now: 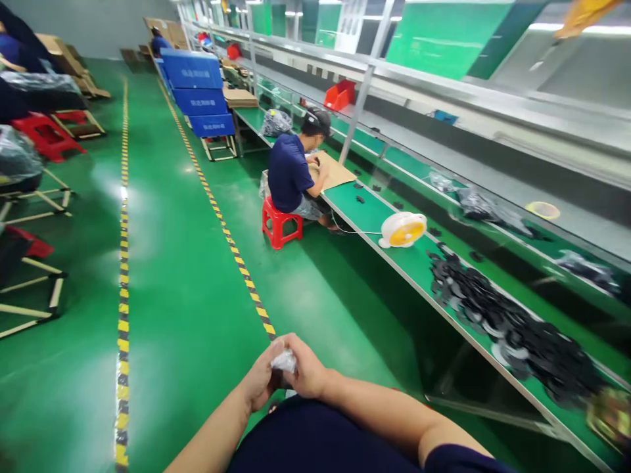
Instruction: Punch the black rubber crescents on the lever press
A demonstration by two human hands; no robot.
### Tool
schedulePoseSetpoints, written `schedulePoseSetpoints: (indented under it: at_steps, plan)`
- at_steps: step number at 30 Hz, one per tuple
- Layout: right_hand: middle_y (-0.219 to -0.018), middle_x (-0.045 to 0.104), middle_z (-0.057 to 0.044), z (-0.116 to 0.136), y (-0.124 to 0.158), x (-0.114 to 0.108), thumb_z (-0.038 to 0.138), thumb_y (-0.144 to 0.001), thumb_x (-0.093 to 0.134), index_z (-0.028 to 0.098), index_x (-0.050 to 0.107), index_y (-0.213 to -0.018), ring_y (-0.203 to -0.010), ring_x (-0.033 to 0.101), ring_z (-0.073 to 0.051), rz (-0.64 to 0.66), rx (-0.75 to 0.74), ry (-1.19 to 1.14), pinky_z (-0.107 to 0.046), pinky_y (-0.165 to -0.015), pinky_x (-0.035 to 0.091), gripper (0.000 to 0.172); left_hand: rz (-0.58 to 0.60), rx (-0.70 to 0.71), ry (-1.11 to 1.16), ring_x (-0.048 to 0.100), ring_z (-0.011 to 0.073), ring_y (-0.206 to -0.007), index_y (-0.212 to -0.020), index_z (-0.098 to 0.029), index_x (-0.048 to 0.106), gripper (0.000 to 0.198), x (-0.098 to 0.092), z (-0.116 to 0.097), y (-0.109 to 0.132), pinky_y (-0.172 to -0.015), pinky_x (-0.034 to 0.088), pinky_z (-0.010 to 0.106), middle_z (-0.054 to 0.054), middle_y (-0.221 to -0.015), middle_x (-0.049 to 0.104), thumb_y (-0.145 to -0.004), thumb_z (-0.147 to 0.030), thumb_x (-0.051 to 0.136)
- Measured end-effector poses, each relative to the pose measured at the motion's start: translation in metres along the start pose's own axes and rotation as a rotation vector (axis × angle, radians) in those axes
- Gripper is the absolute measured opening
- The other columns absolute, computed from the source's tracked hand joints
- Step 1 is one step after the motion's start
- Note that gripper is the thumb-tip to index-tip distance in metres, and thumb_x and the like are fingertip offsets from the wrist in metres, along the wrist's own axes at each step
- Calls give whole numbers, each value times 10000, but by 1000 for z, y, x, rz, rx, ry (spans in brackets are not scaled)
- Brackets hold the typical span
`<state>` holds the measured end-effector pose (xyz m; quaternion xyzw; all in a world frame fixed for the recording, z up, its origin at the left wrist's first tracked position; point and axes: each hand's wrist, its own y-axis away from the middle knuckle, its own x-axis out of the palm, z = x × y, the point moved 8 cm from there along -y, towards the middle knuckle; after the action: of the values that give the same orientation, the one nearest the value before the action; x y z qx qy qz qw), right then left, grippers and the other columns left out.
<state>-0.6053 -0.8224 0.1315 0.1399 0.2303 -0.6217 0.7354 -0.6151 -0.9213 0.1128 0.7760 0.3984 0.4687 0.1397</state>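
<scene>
Both my hands meet in front of my body, above the green floor. Between them is a small crumpled piece of clear plastic (284, 360). My left hand (263, 376) curls around its left side. My right hand (308, 369) closes over it from the right, with the fingertips of both hands meeting at the top. Part of the plastic is hidden by the fingers, and whether it wraps anything I cannot tell. To my right, a long pile of flat black parts (513, 322) lies on the green workbench (394, 263).
A white and yellow fan (404, 230) stands on the bench. Further along, a co-worker (290, 171) sits on a red stool (280, 223) over cardboard (335, 172). Blue boxes (197, 92) are stacked beyond. Striped tape (231, 243) marks the floor; stools and frames (44, 135) stand left.
</scene>
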Motion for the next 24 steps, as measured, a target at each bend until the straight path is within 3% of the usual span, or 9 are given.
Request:
schedulePoseSetpoints:
  at_steps: [4,8,12,14,17,20,22,24]
  plan:
    - [-1240,663,-100,-30,-115,4,162,-696,687,216,423,-1458,-1116,644,-244,63,-40,-19,-478,-1081,530,808,-61,65,49,754,312,-1089,-1356,-179,690,814,-45,-80,-56,-896,585,371,132,-1148,793,-718,-606,960]
    - [-1481,580,-185,-29,-262,-2,303,-713,800,215,424,-1562,-1435,517,-369,261,-200,48,-635,-1240,401,932,-345,236,79,767,278,-933,-1266,-161,721,784,-108,-175,-91,-802,602,365,110,-1021,800,-656,-567,1000]
    - [-1645,461,-223,-3,-387,2,528,-774,863,169,342,-1647,-1614,377,-342,666,-361,-43,-529,-1313,387,1078,-643,422,133,782,303,-970,-1143,-161,762,724,-157,-263,-105,-852,625,388,114,-1045,815,-617,-602,991]
    - [-1651,484,-211,-1,-438,11,587,-804,848,158,345,-1653,-1612,407,-322,825,-338,-68,-458,-1307,411,1076,-772,437,132,787,342,-1070,-1113,-198,773,670,-183,-294,-113,-949,624,425,109,-1093,825,-622,-607,974]
    - [-1605,565,-177,-20,-512,35,623,-796,844,185,431,-1613,-1524,534,-323,949,-288,52,-407,-1226,494,1015,-942,327,74,777,408,-1162,-1086,-267,778,589,-230,-329,-141,-1024,615,490,87,-1052,836,-636,-615,934]
    - [-1465,680,-135,-53,-597,52,598,-782,846,223,525,-1536,-1316,688,-296,988,-295,217,-360,-1020,599,901,-916,300,112,744,431,-1252,-1107,-327,755,642,-274,-386,-200,-1053,614,497,64,-1062,835,-576,-627,954]
    - [-1341,732,-110,-71,-666,46,499,-802,839,218,579,-1470,-1188,729,-261,915,-321,272,-323,-925,606,771,-757,333,183,703,421,-1332,-1210,-361,715,767,-288,-446,-251,-1056,615,481,62,-1191,819,-539,-607,993]
    - [-1238,749,-91,-85,-737,24,392,-834,816,206,625,-1395,-1122,729,-227,799,-321,288,-296,-907,591,622,-576,334,204,679,406,-1370,-1366,-375,636,887,-289,-519,-298,-1046,618,474,83,-1373,758,-584,-575,1004]
